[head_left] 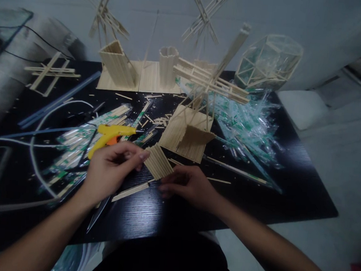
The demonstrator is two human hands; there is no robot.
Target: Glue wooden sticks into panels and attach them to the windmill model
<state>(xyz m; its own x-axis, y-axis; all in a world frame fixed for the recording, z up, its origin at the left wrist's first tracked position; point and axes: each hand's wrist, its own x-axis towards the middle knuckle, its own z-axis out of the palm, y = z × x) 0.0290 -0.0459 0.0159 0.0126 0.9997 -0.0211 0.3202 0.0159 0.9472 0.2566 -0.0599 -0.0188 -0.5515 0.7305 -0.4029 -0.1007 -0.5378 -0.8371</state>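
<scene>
Between my hands is a small panel of wooden sticks [159, 162] laid side by side, tilted above the black table. My left hand [115, 163] pinches its upper left edge with thumb and fingertips. At the lower right corner, the fingers of my right hand [190, 185] close on the panel. Just beyond my left hand lies a yellow hot glue gun [113, 133], its nozzle pointing right. A few loose sticks [131, 191] rest below the panel. Farther ahead stands a stick-built windmill model [203, 87] on a square stick base [171, 132].
Packaged chopsticks [86, 133] lie at left near a white cable [36, 156]. A knife blade [97, 214] sits near the front edge. Crumpled plastic wrappers [251, 120] cover the right side. More stick structures [119, 64] stand at the back, beside a stick-framed polyhedron [269, 61].
</scene>
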